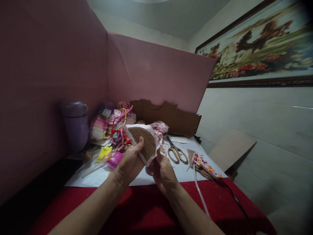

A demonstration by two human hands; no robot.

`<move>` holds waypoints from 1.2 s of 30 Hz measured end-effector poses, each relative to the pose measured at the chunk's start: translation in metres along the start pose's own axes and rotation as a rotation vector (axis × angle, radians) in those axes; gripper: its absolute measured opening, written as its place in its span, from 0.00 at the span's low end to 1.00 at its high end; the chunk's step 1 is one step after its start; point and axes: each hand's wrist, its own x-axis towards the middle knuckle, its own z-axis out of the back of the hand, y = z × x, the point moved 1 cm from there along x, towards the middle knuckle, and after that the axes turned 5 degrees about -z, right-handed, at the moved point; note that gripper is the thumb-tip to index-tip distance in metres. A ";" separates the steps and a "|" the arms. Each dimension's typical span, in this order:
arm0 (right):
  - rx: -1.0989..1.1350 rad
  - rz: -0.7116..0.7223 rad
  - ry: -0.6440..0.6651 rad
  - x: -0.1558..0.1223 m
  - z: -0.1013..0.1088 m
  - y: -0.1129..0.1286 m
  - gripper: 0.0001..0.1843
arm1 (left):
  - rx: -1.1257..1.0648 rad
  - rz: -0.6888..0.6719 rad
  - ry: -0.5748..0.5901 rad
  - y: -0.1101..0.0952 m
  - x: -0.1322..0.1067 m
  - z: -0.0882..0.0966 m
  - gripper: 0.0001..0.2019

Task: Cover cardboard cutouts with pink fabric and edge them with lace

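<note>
Above the near part of the white sheet I hold up a half-round piece of brown cardboard (143, 138) with pale cloth (140, 126) folded round its edges. My left hand (130, 158) grips its lower left side, thumb lying on the brown face. At the lower right edge, my right hand (162, 169) has its fingers closed on the cloth border; its fingertips are partly hidden. A pair of gold-handled scissors (177, 154) lies just right of the held piece. Further right a flower-patterned glue gun (205, 165) rests on cardboard, with a clear glue stick (201, 192) coming out of it.
A white sheet (97, 178) lies over a red cloth (127, 209). At the back left are a tangle of colourful pipe cleaners (119, 125), packets of yellow (104, 152) and magenta (115, 160) material, and a purple bin (75, 125). Torn cardboard (163, 116) leans against the pink panel (156, 71).
</note>
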 end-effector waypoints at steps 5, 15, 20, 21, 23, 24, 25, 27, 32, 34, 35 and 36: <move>-0.048 0.072 -0.095 0.004 0.001 -0.005 0.26 | -0.027 -0.021 -0.020 0.005 -0.001 0.001 0.10; -0.480 0.279 -0.341 0.011 0.007 -0.016 0.29 | -0.044 -0.153 -0.157 0.018 -0.002 0.002 0.06; -0.768 0.416 -0.410 0.007 0.003 -0.012 0.27 | -0.043 -0.168 -0.216 0.021 0.000 0.006 0.05; -0.822 0.433 -0.425 0.007 0.003 -0.011 0.27 | -0.040 -0.173 -0.226 0.021 0.001 0.007 0.05; -0.930 0.456 -0.455 0.006 0.003 -0.011 0.26 | -0.031 -0.179 -0.238 0.022 0.002 0.008 0.05; -0.982 0.466 -0.472 0.007 0.004 -0.012 0.26 | -0.023 -0.178 -0.240 0.023 0.002 0.009 0.04; -1.031 0.476 -0.488 0.007 0.004 -0.012 0.26 | -0.015 -0.178 -0.243 0.023 0.002 0.009 0.04; -1.121 0.501 -0.517 0.009 0.005 -0.013 0.26 | -0.010 -0.187 -0.261 0.024 0.003 0.010 0.03; -1.260 0.569 -0.534 0.011 0.006 -0.014 0.25 | -0.004 -0.216 -0.298 0.024 0.003 0.009 0.03; -1.250 0.582 -0.503 0.011 0.005 -0.014 0.25 | 0.009 -0.207 -0.302 0.023 0.002 0.007 0.04; -1.217 0.578 -0.481 0.011 0.005 -0.013 0.25 | 0.014 -0.204 -0.305 0.022 0.002 0.006 0.04; -1.163 0.566 -0.457 0.011 0.005 -0.012 0.26 | 0.015 -0.198 -0.306 0.021 0.002 0.005 0.05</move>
